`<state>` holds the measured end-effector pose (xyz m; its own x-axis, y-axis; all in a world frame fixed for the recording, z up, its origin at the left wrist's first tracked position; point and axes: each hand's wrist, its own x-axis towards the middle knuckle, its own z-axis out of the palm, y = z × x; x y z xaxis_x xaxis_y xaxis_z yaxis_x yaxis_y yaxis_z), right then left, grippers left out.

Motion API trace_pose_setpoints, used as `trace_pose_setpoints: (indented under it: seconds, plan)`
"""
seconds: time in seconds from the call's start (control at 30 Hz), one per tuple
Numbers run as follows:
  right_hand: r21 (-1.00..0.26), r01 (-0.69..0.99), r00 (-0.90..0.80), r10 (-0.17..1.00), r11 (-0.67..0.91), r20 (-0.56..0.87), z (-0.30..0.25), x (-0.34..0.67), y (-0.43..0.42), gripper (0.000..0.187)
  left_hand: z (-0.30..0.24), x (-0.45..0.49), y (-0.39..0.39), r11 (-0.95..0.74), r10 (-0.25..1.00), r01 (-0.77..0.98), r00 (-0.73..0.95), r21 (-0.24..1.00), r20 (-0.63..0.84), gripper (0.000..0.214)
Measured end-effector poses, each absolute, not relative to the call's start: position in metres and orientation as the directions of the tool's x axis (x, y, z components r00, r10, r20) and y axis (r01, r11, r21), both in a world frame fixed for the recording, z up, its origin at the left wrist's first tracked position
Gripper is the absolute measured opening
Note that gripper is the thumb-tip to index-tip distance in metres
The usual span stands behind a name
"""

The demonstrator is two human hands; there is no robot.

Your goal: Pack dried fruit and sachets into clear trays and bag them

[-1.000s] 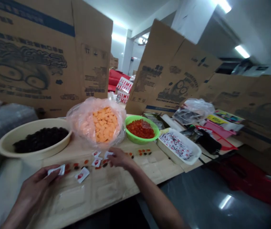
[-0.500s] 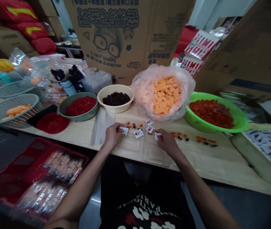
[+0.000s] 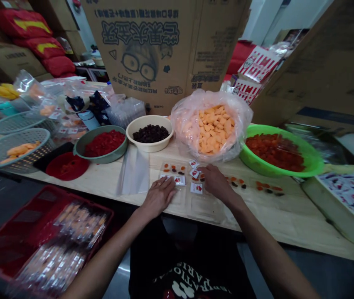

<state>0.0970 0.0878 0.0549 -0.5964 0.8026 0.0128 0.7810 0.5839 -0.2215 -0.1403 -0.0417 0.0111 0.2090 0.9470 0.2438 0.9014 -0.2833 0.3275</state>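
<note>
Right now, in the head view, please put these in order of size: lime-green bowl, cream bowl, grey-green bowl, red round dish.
1. Lime-green bowl, clearly largest.
2. Cream bowl and grey-green bowl: they look similar, so I cannot rank them.
3. Red round dish, looks smallest.

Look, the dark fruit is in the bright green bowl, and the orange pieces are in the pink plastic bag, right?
Not quite. The head view shows the dark fruit in the cream bowl, not the bright green bowl. That one holds red-orange pieces. You're right that the orange pieces are in the pink plastic bag.
</note>
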Motion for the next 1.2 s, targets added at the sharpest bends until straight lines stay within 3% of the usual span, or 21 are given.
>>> trace_pose_setpoints:
  seconds: [0.07,0.17,0.27,0.37,0.57,0.7,0.97,1.07,1.2]
  plan:
    - [-0.158,0.713,-0.694,0.719,0.684,-0.021,0.054,0.09,0.1,0.057,0.007,-0.14,-0.042,-0.267,0.951,0.907,0.193,0.326,0.241,0.043]
    - [-0.086,0.667,-0.745,0.663,0.74,-0.071,0.048,0.078,0.11,0.051,0.014,-0.137,-0.034,-0.251,0.949,0.913,0.166,0.321,0.269,0.039]
    - [-0.086,0.658,-0.753,0.657,0.748,-0.051,0.044,0.072,0.112,0.039,0.028,-0.13,-0.016,-0.241,0.95,0.913,0.152,0.331,0.272,0.034]
    - [-0.127,0.667,-0.74,0.672,0.734,-0.006,0.048,0.075,0.113,0.031,0.04,-0.122,0.004,-0.272,0.961,0.895,0.232,0.354,0.152,0.028]
    - [-0.272,0.792,-0.555,0.83,0.547,0.055,0.075,0.11,0.124,0.029,0.043,-0.117,0.023,-0.212,0.976,0.906,0.217,0.367,0.027,0.025]
    - [-0.197,0.883,-0.446,0.893,0.426,-0.066,0.082,0.116,0.115,0.031,0.043,-0.118,0.029,-0.192,0.98,0.914,0.2,0.357,0.012,0.037]
    - [-0.085,0.94,-0.341,0.925,0.331,-0.165,0.069,0.058,0.116,0.03,0.039,-0.115,0.035,-0.182,0.98,0.95,0.197,0.255,-0.033,0.034]
    - [-0.076,0.919,-0.393,0.891,0.386,-0.225,0.065,0.053,0.137,0.033,0.04,-0.12,0.033,-0.127,0.991,0.929,0.136,0.347,-0.001,0.034]
    - [-0.072,0.882,-0.466,0.837,0.466,-0.287,0.062,0.056,0.16,0.038,0.044,-0.115,0.029,-0.101,0.991,0.811,0.033,0.576,0.127,0.032]
